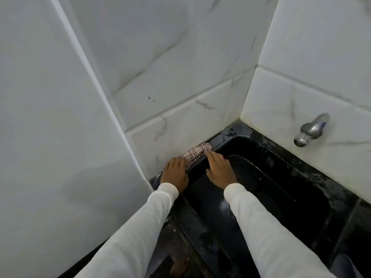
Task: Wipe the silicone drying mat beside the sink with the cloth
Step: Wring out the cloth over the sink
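Hands: our left hand (175, 172) & right hand (219, 170) lie flat, apart, both touching the cloth (195, 155).
Progress: wiping underway; mat (247, 177) (dark, hard to read) mostly left, we reckon.

The cloth (197, 153) is lying on the counter ledge (217, 139) against the tiled wall (180, 129), left of the sink (261, 177). The left hand (175, 173) is resting on its near end, the right hand (219, 169) beside it, over the sink. The tap (311, 129) is sticking out of the right-hand wall, above the sink's far side.

Dim, soft light; wide-angle bending at edges, slight blur
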